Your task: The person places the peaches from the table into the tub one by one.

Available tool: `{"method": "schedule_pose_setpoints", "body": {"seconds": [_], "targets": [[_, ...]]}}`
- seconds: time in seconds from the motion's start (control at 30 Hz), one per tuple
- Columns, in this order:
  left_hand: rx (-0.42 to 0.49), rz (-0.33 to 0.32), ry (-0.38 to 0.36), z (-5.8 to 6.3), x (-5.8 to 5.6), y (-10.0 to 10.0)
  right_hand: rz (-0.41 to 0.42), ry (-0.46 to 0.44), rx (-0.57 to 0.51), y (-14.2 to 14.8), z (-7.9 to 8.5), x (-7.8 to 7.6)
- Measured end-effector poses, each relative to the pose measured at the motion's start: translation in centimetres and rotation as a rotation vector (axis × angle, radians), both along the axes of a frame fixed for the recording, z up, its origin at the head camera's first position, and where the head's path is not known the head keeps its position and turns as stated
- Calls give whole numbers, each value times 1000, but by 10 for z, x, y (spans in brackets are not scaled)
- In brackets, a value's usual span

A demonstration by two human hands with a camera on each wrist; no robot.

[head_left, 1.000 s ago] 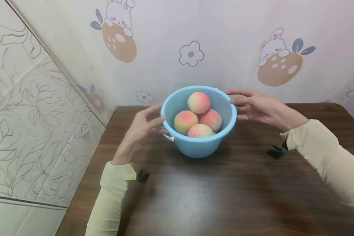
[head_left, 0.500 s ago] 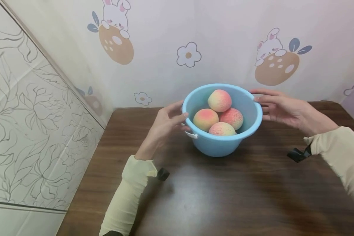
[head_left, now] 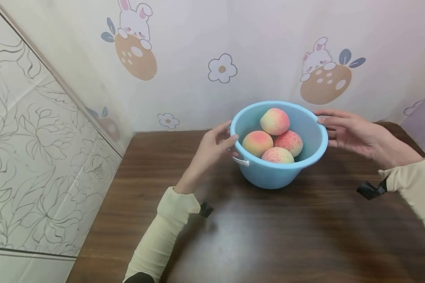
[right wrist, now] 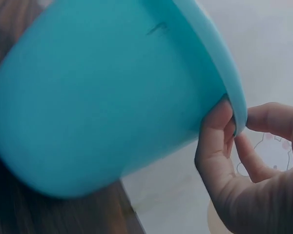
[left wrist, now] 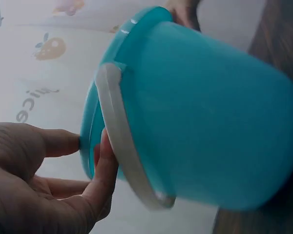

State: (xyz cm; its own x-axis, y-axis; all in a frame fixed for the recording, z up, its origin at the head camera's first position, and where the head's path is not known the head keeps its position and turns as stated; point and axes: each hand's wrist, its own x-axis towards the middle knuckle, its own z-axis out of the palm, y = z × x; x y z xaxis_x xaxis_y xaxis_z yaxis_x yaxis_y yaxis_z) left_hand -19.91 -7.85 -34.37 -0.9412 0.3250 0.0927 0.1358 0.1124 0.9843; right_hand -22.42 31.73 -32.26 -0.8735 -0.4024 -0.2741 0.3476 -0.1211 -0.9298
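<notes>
A light blue bucket (head_left: 269, 177) stands upright on the brown table, with several pink and yellow peaches (head_left: 257, 144) inside. My left hand (head_left: 212, 147) pinches its rim on the left side, thumb on top and fingers beneath. On the opposite side my right hand (head_left: 357, 135) pinches the rim in the same way. In the left wrist view the bucket's white handle (left wrist: 124, 136) hangs down against the outer wall, beside the fingers of the left hand (left wrist: 49, 180). The right wrist view has the right hand (right wrist: 249, 165) with the rim between thumb and fingers.
Behind the table (head_left: 156, 220) rises a pale wall (head_left: 184, 39) printed with rabbits, carrots and flowers. White tiles (head_left: 32, 157) with line-drawn flowers border the table's left side. A black strap (head_left: 372, 190) hangs from the right sleeve.
Both hands have moved the bucket to the right along the table, with the peaches inside it. The grip on the rim has stayed the same. The head view has shifted slightly.
</notes>
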Motion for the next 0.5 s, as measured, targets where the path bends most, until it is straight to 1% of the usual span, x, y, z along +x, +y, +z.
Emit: {"method": "schedule_pose_setpoints", "body": {"seconds": [0.07,0.1,0.17,0.23,0.33,0.43,0.5], "targets": [[-59,37,56,-1,0,-2,-39,23,35,1,1,1],[-89,54,84,-1,0,-5,-59,41,72,2,1,2],[-154,81,131,-3,-1,-14,-88,91,174,3,0,4],[-233,98,171,-4,0,-28,-112,130,272,5,-1,8],[-391,134,248,-6,0,-55,-143,183,371,11,-6,17],[-573,216,335,-10,1,-80,-213,244,479,17,-10,27],[-686,287,380,-15,3,-94,-280,317,618,22,-11,33]]}}
